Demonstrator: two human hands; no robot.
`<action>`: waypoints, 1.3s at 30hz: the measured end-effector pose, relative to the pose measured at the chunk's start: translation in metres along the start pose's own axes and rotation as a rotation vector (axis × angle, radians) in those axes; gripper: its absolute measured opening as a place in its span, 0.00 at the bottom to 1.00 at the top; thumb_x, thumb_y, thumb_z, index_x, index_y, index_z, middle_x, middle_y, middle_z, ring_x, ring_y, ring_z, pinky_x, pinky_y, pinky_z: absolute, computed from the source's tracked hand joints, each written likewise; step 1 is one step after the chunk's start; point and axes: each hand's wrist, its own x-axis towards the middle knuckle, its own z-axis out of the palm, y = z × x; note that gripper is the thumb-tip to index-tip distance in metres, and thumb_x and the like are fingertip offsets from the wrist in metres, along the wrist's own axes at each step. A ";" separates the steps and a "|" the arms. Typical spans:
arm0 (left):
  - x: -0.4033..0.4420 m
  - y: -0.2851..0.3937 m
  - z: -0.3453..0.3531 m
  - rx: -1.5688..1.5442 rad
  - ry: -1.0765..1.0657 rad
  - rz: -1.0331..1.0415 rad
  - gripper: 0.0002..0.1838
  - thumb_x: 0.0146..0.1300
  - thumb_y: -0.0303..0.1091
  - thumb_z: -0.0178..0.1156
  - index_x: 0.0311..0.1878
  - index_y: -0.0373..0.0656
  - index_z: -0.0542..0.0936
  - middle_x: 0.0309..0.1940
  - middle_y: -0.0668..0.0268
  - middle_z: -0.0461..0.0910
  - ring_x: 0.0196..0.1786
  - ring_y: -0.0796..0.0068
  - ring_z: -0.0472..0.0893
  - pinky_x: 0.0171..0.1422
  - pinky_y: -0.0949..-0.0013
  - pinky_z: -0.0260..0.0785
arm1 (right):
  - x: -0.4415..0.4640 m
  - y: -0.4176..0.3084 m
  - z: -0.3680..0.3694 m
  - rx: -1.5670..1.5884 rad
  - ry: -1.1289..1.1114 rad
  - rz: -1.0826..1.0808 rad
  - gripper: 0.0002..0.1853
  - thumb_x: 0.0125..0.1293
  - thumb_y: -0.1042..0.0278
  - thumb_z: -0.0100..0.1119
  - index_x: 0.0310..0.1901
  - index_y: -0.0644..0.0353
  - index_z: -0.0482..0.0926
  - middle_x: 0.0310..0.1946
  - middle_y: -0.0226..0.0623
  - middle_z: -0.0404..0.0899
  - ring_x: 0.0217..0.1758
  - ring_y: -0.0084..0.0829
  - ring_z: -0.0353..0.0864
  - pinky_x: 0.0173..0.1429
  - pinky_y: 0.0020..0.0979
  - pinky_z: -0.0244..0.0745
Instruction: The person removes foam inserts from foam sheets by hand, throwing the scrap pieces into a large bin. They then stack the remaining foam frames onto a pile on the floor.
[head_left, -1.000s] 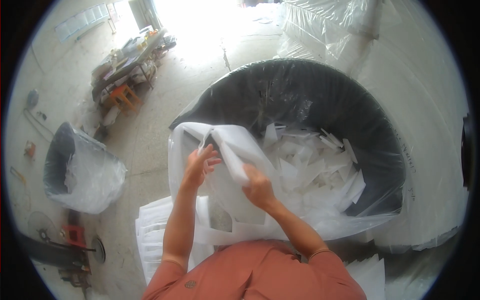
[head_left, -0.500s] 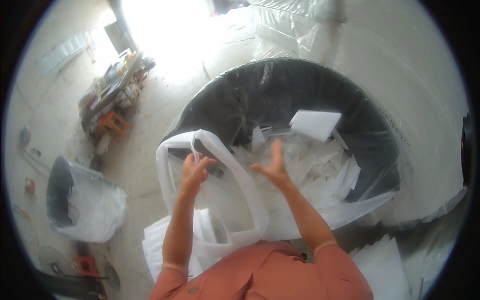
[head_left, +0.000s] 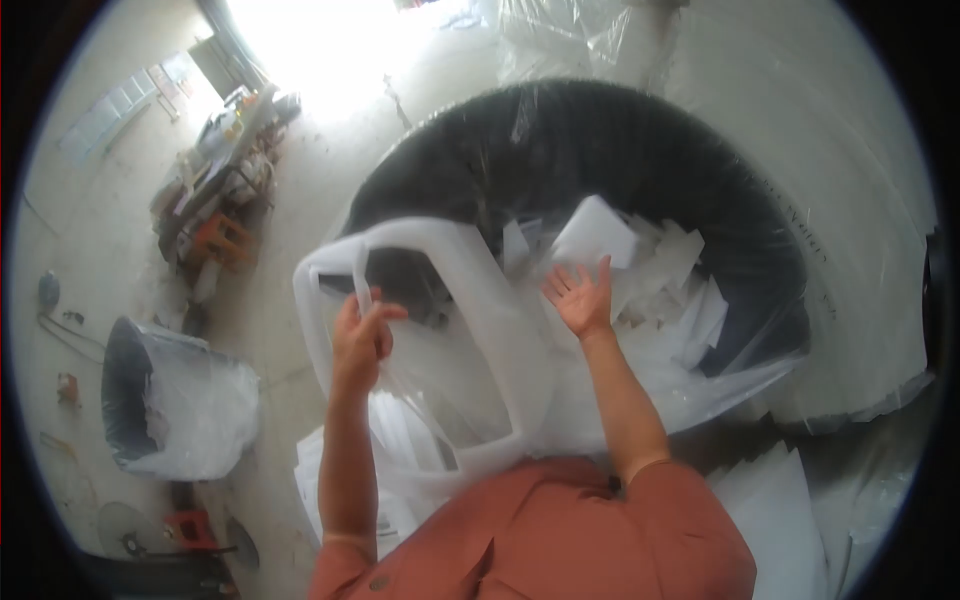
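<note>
My left hand (head_left: 360, 342) is closed around the thin bar of a white foam frame (head_left: 500, 340), a soft sheet with large cut-out windows. The frame stands tilted in front of my body, over the near left edge of a big round bin (head_left: 640, 130) with a dark inside and clear plastic lining. Palm up and fingers spread, my right hand (head_left: 582, 300) is empty above the white scraps (head_left: 690, 300) in the bin. Just beyond its fingertips is a white foam piece (head_left: 596, 232); whether it rests on the scraps I cannot tell.
A smaller plastic-lined bin (head_left: 215, 410) stands on the floor at left. Behind it are an orange stool (head_left: 222, 240) and a cluttered table (head_left: 215, 165). White sheets are stacked beside me at lower left (head_left: 400, 420) and lower right (head_left: 770, 515). A fan (head_left: 125, 530) is at bottom left.
My right hand has turned palm up, spread its fingers and moved slightly right. The white foam piece has changed its angle. My left hand keeps hold of the frame, which has shifted a little up.
</note>
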 end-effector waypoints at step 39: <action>-0.039 -0.205 0.006 -0.256 -0.132 -0.461 0.28 0.56 0.26 0.66 0.60 0.31 0.70 0.50 0.53 0.79 0.52 0.61 0.81 0.55 0.58 0.77 | -0.131 0.046 -0.081 -1.541 -0.515 -0.092 0.40 0.58 0.47 0.71 0.65 0.65 0.67 0.55 0.48 0.77 0.58 0.45 0.79 0.59 0.42 0.76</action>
